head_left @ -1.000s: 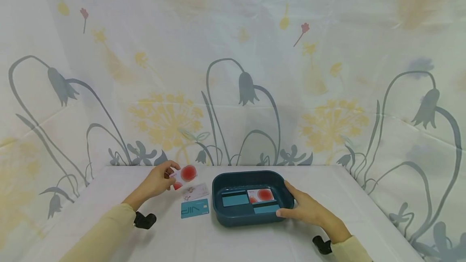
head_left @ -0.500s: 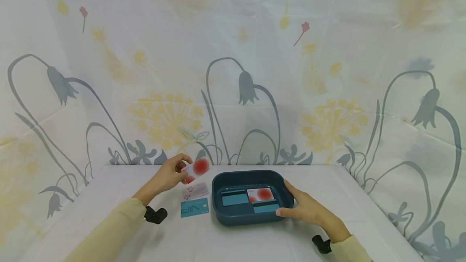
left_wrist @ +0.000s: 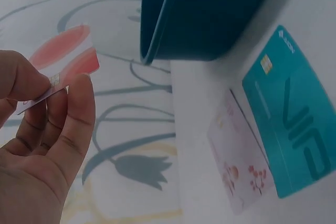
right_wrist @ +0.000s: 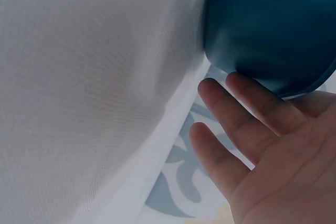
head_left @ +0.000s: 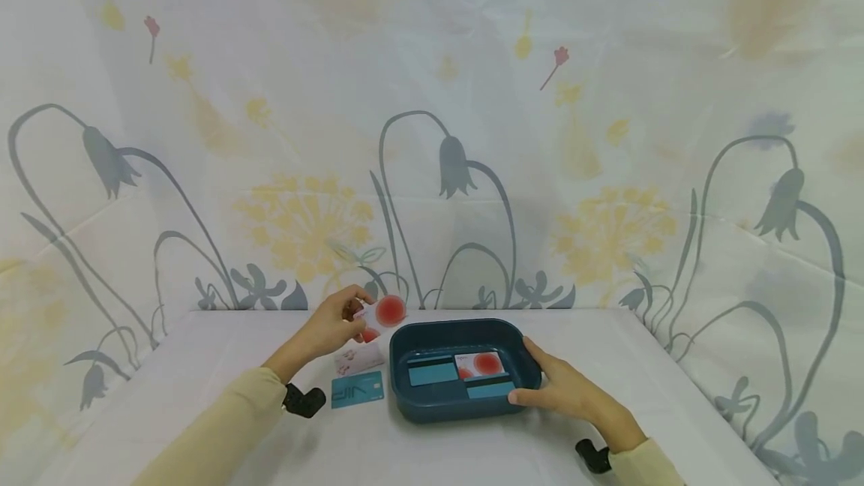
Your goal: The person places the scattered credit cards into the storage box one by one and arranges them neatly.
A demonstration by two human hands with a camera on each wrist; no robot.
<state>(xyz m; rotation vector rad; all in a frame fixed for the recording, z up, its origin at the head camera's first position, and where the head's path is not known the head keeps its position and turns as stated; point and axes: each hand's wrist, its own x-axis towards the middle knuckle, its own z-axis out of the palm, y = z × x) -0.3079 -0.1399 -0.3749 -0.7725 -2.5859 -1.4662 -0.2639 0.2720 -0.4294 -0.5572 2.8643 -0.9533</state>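
Note:
My left hand [head_left: 335, 323] pinches a white bank card with red circles [head_left: 388, 313] between thumb and fingers, its chip showing in the left wrist view. The card is up near the back left corner of a dark teal plastic box [head_left: 442, 412]. Inside that box lie another red-circle card [head_left: 483, 364] and two blue cards with dark stripes, one [head_left: 432, 372] at left and one [head_left: 491, 388] at front right. My right hand [head_left: 574, 394] rests against the box's right end, thumb at the front corner; several fingers [right_wrist: 239, 116] are straight and spread in the right wrist view.
Left of the box, a teal VIP card [left_wrist: 294, 114] and a pale card with pink flowers [left_wrist: 241, 166] lie side by side on the white tablecloth [head_left: 364, 448]. A flower-printed curtain [head_left: 607, 96] hangs behind the table's far edge.
My left hand has moved right, carrying the red-circle card towards the box. My right hand and the box have stayed put; the head view has shifted slightly.

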